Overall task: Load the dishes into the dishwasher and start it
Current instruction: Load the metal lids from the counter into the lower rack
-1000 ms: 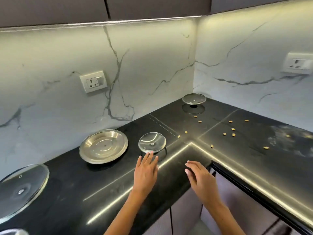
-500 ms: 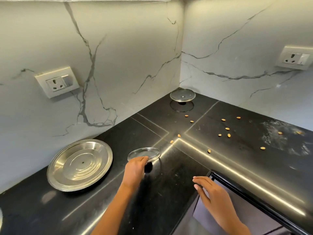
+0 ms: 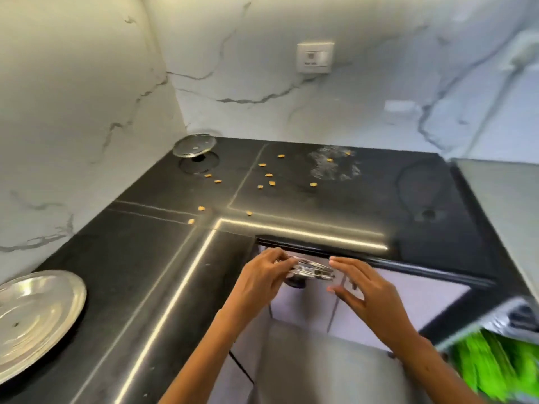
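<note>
Small round clear glass lid (image 3: pixel 310 271) lies roughly flat, off the black counter edge (image 3: pixel 175 275), pinched by left hand (image 3: pixel 262 279) at its 9 o'clock rim; right hand (image 3: pixel 369 293), fingers straight and spread, touches the 3 o'clock rim, ready for handover.

Two glass lids show, one held above the floor (image 3: pixel 310 271) and one in the tabletop's corner (image 3: pixel 194 144), with one steel plate (image 3: pixel 32 319), one wall socket (image 3: pixel 315 57), two hands, and about fourteen scattered seeds (image 3: pixel 271 182).
</note>
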Available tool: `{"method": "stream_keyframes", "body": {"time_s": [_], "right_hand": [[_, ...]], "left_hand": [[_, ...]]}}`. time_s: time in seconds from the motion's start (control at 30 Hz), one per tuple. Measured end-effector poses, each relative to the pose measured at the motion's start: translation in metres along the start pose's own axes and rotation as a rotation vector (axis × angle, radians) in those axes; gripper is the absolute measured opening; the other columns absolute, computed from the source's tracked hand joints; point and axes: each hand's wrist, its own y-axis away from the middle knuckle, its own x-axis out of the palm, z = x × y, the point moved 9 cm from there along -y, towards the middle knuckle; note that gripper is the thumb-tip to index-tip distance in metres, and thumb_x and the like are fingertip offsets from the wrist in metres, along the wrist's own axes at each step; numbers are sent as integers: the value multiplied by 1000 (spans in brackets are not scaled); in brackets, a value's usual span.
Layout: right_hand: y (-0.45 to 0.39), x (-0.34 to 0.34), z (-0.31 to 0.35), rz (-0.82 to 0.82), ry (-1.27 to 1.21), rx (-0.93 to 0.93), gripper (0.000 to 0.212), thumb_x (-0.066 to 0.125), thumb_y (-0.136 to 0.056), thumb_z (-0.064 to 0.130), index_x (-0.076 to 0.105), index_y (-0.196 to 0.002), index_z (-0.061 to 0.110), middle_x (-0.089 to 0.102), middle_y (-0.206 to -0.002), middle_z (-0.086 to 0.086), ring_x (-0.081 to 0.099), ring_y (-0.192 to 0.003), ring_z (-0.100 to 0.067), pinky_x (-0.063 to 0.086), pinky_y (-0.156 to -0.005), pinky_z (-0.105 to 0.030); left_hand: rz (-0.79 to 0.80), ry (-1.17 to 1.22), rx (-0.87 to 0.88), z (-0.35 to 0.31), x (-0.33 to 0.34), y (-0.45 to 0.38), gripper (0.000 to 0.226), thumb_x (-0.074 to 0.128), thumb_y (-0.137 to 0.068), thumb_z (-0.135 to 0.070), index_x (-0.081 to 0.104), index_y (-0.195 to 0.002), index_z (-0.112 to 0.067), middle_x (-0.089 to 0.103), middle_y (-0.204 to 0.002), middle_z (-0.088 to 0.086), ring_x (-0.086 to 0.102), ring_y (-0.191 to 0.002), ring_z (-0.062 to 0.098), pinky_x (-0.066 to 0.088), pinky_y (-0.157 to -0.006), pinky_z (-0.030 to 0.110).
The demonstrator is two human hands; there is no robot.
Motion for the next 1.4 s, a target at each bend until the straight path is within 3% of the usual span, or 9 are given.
{"method": "stream_keyframes", "body": {"time_s": [0.27,0.4,0.57,0.83,0.93,1.03,1.17,1.3,1.4], "right_hand": [[226,-129,-69,-114,128,434,33,49,-87,55,57,-108,32,67,-100,13,61,-88,-2,47,-71,-16],[343,-172,-85,-189,227,639,25,54,-81,36,57,-105,31,69,-96,9,65,-82,-11,47,-66,-19],[459,-189,-111,-283,281,932,30,65,-73,21,54,-99,33,68,-84,10,62,-74,-7,42,-59,-14],[590,-144,-241,-521,157,1279,39,79,-72,8,61,-97,32,62,-80,26,57,-73,14,45,-62,-6],[622,-119,-307,-583,103,1352,23,75,-77,10,69,-94,23,65,-79,21,63,-68,-2,56,-66,-35],[639,-93,-370,-611,17,1381,16,73,-80,14,70,-93,20,68,-78,9,65,-71,-10,56,-71,-40],[643,-56,-442,-515,18,1375,11,73,-80,16,70,-90,15,65,-74,7,56,-64,1,49,-65,-26],[639,-23,-490,-392,57,1382,17,74,-78,16,72,-94,10,67,-75,-2,57,-65,-11,41,-64,-22],[633,-4,-513,-283,47,1403,20,72,-81,20,71,-99,11,69,-82,-6,58,-69,-16,41,-66,-22]], "left_hand": [[355,253,356,-229,157,-17,21,53,-85,-20,69,-98,-20,63,-91,-4,60,-79,16,49,-59,27],[513,358,528,-332,235,8,25,52,-84,-25,71,-98,-16,66,-92,0,57,-84,16,40,-87,30],[626,485,547,-403,321,49,21,56,-85,-29,70,-98,-22,68,-96,-8,58,-91,8,23,-108,24],[515,294,354,-367,507,89,36,45,-88,-34,71,-108,-20,69,-113,-6,61,-110,9,28,-108,36],[607,115,403,-348,591,114,46,39,-87,-34,69,-114,-13,67,-119,3,61,-113,18,26,-106,36],[682,23,483,-335,661,139,47,42,-87,-34,66,-119,-8,61,-128,9,56,-120,23,30,-107,41],[791,-11,546,-323,731,165,54,75,-77,-28,62,-123,-4,56,-133,14,54,-123,28,37,-104,48],[876,-76,555,-311,766,178,58,73,-79,-31,57,-128,-4,53,-136,13,49,-127,27,25,-110,45],[867,-83,547,-306,772,178,60,79,-72,-30,61,-122,0,59,-128,15,56,-120,27,33,-107,48]]}}
